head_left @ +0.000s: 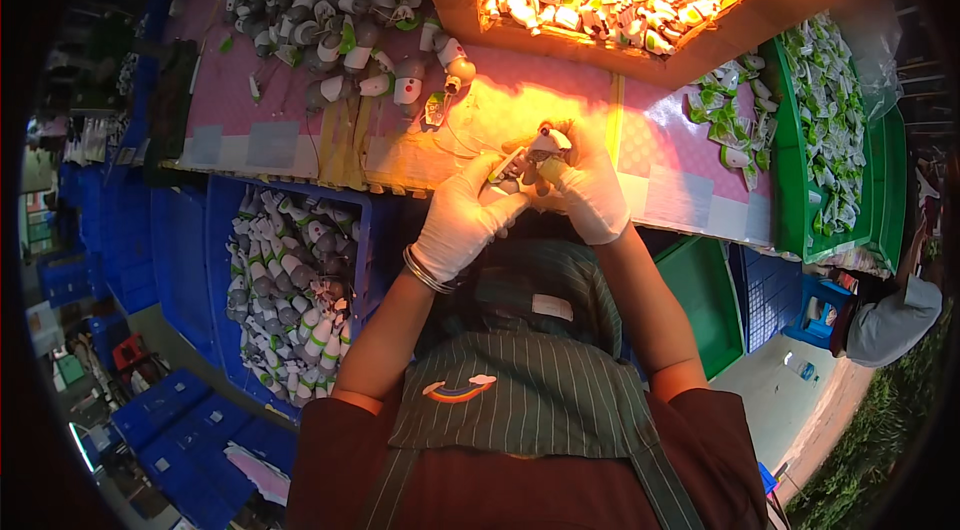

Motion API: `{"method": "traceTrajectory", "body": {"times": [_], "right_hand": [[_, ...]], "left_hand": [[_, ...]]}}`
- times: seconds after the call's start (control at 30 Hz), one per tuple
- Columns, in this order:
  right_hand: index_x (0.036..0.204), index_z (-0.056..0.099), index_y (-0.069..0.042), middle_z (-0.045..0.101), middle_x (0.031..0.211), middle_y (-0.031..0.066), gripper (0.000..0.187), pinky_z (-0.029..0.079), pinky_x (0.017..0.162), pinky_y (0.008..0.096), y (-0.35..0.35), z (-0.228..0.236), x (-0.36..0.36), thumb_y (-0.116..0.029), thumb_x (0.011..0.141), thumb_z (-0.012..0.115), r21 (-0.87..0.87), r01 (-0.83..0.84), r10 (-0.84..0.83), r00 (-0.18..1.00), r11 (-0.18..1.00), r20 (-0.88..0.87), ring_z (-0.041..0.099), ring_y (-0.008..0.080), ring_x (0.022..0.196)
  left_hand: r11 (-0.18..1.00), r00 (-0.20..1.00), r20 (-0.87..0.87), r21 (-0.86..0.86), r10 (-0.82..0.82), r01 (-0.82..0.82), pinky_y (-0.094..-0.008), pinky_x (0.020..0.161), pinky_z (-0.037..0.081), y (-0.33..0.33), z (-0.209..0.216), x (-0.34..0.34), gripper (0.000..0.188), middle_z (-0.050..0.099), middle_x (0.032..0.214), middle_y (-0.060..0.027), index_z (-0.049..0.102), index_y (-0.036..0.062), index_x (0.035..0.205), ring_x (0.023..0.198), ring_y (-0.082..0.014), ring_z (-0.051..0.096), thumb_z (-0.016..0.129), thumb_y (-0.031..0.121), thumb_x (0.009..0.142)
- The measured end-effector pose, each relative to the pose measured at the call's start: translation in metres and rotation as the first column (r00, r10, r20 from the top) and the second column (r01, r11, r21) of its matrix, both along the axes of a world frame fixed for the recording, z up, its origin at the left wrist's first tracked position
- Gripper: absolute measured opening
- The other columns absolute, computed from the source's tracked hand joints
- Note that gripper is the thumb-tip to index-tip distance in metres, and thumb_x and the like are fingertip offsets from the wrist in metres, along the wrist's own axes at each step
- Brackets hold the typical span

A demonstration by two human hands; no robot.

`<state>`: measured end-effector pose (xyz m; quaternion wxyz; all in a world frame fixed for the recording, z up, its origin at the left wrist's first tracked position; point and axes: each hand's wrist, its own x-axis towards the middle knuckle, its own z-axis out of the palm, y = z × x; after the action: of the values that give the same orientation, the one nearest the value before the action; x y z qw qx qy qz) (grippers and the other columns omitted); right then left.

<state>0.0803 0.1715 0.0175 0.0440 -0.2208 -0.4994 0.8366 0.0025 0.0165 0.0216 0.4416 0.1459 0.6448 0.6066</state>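
Note:
Both hands wear white gloves and meet over the front edge of the pink-covered table (580, 80). My left hand (462, 220) is closed, its thumb and fingers around a small greyish and white plastic piece (508, 168), partly hidden by the glove. My right hand (590, 192) is closed too, its fingers around a small white-and-grey plastic part (549, 142) with a dark red spot. The two pieces are close together; I cannot tell whether they are joined. Just beyond my left hand lie a small white-and-green part (435, 109) and a grey-and-white part (457, 70).
A heap of grey-and-white parts (330, 5) covers the table's far left. An open cardboard box (570, 50) of small pieces stands under bright light. Right is a green crate (795, 160) of green-and-white pieces; lower left, a blue crate (365, 240) of similar bottle-shaped parts.

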Motion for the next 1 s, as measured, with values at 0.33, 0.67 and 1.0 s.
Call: {"method": "traceTrajectory", "body": {"times": [0.33,0.67,1.0], "right_hand": [[0.117,0.045,-0.002,0.064,0.098,0.0131,0.029,0.049,0.067,0.0252,-0.013,-0.013,0.001,0.0,0.089,0.053,-0.086,0.219,-0.225,0.971,0.972,-0.075,0.063,0.0168,0.08],[0.109,0.058,-0.001,0.063,0.097,0.0071,0.021,0.049,0.08,0.0277,0.048,-0.015,0.056,-0.009,0.09,0.062,0.533,0.267,-0.299,0.954,0.803,-0.028,0.062,0.0162,0.09],[0.115,0.064,-0.005,0.064,0.101,0.0153,0.036,0.049,0.083,0.0368,0.176,-0.053,0.14,-0.017,0.081,0.069,0.993,-0.013,-0.769,0.634,-0.114,-0.08,0.062,0.0309,0.095]], "left_hand": [[0.997,0.77,-0.634,0.075,0.074,-0.033,-0.0308,0.074,0.05,0.016,-0.008,0.016,0.036,0.064,0.088,-0.0078,0.059,0.003,0.116,0.083,-0.0204,0.064,0.068,0.009,0.081],[1.0,0.991,-0.137,-0.006,0.011,-0.012,-0.0194,0.049,0.042,0.016,-0.015,0.013,0.031,0.058,0.073,0.0007,0.057,0.0074,0.115,0.056,-0.0052,0.052,0.066,0.011,0.086],[0.994,0.989,0.132,-0.095,0.071,-0.058,-0.0188,0.046,0.04,0.015,-0.008,0.006,0.024,0.057,0.066,0.0004,0.055,0.0097,0.107,0.052,-0.0054,0.052,0.067,0.014,0.087]]}}
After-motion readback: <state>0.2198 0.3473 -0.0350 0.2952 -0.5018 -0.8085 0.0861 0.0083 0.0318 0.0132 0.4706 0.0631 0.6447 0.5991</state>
